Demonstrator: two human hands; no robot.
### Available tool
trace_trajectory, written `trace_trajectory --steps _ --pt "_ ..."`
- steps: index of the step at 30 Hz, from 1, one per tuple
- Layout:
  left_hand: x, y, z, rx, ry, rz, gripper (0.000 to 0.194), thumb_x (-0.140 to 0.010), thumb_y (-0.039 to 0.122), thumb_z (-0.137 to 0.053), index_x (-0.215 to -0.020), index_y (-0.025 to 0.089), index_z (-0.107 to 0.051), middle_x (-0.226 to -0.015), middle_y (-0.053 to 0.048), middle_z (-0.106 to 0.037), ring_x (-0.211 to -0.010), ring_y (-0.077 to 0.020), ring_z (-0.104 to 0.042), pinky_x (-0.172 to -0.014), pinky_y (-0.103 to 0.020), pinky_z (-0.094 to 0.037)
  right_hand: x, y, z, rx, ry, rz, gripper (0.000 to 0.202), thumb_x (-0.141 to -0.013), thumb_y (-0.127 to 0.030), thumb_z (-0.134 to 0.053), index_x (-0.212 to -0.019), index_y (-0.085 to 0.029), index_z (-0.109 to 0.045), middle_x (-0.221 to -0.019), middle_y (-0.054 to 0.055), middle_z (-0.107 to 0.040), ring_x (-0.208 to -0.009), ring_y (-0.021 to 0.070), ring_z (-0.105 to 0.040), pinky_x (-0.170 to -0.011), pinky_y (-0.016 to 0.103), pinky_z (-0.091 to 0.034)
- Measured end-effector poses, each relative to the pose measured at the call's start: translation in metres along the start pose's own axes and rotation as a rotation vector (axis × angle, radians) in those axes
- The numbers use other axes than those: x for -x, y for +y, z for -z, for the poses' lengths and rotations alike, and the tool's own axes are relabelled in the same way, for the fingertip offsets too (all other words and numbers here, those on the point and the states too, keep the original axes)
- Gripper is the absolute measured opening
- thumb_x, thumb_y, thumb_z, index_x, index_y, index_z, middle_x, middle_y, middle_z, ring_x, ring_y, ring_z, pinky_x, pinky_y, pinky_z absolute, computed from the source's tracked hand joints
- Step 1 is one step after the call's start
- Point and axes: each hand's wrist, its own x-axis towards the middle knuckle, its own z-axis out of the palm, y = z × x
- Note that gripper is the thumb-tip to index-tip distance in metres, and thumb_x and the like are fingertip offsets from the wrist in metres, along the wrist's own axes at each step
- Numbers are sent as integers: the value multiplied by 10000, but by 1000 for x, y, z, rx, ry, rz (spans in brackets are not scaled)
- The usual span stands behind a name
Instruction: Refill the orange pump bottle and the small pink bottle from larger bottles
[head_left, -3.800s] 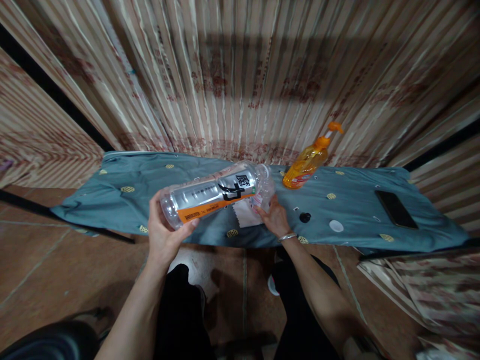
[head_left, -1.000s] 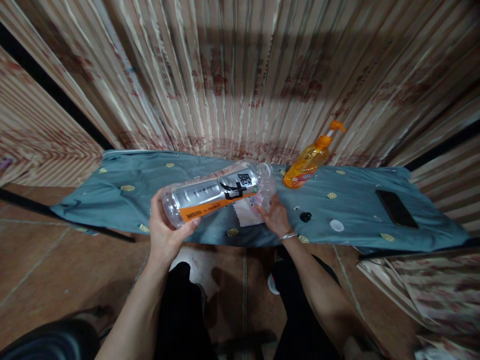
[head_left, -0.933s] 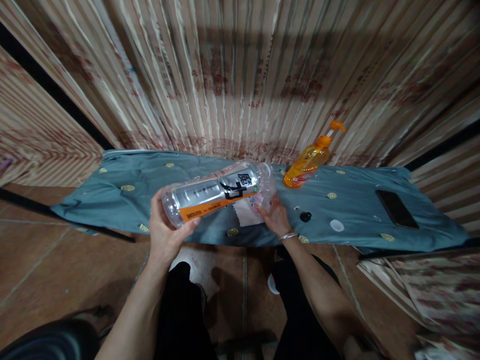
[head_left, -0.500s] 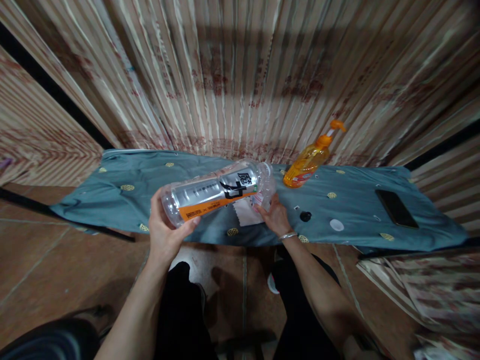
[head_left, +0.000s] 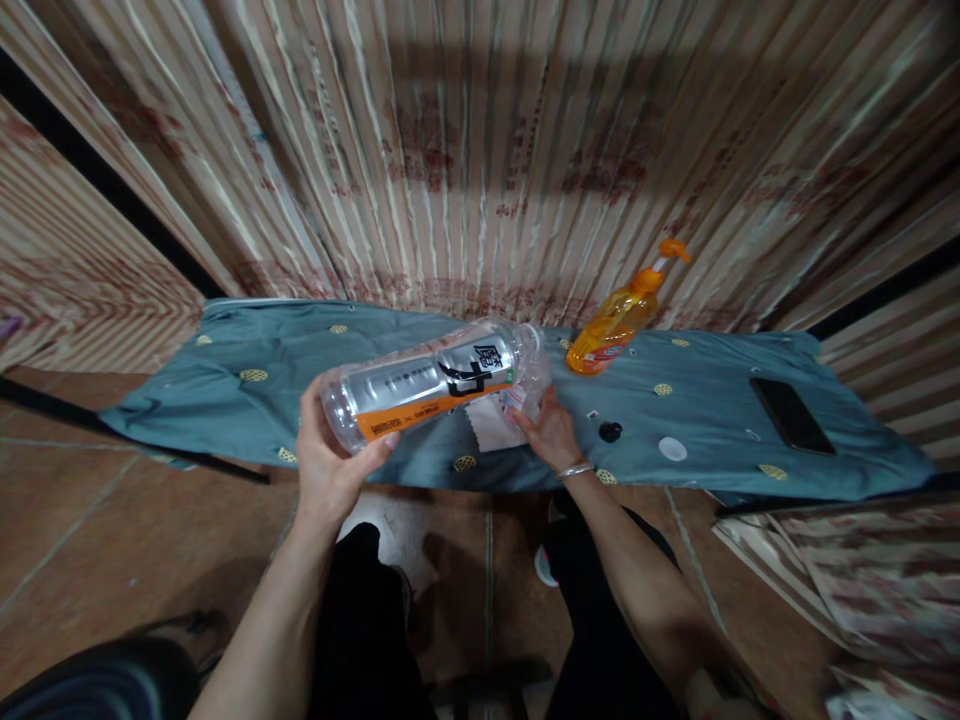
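My left hand is wrapped round the base of a large clear plastic bottle with a silver and orange label. The bottle is tilted nearly level, its neck at the right and slightly higher than its base. My right hand grips a smaller clear plastic bottle. The large bottle's mouth meets or overlaps the top of the small one; I cannot tell whether they touch. Beneath them a white cloth or paper piece lies on the table, partly hidden.
An orange pump bottle stands at the back of the cloth-covered table. Right of my right hand lie a small black cap-like piece and a white disc. Farther right is a dark phone. A striped curtain hangs behind.
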Motion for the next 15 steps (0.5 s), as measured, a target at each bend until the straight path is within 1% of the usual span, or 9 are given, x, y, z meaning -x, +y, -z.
trace_trajectory --steps 4,9,12,15 --pt "0 0 -1 2 6 -18 927 -601 654 -1044 -1353 243 -692 -1411 -159 -766 -1302 -400 -778 -1120 -528 -688 0 0 -1 10 21 -1 457 -1003 -353 -785 -1374 -154 -608 -1165 198 -863 -1084 374 -865 -924 443 -650" --pt "1 -1 -1 5 23 -13 934 -584 648 -1051 -1346 238 -701 -1402 -154 -771 -1293 -389 -777 -1108 -519 -690 0 1 -2 -5 5 3 456 -1000 -364 -799 -1358 -159 -606 -1135 186 -860 -1062 364 -860 -911 433 -644" --pt "0 -2 0 -6 20 -17 945 -577 650 -1049 -1348 231 -699 -1393 -151 -781 -1275 -381 -785 -1076 -505 -701 -1 2 -2 9 6 4 449 -1001 -369 -802 -1353 -170 -607 -1113 166 -858 -1041 349 -853 -887 412 -633" --pt "0 -3 1 -14 15 -26 952 -574 648 -1054 -1349 226 -697 -1402 -155 -785 -1283 -378 -783 -1088 -502 -695 -1 3 -1 16 13 8 457 -994 -369 -810 -1349 -159 -615 -1107 170 -856 -1019 339 -844 -864 389 -616"
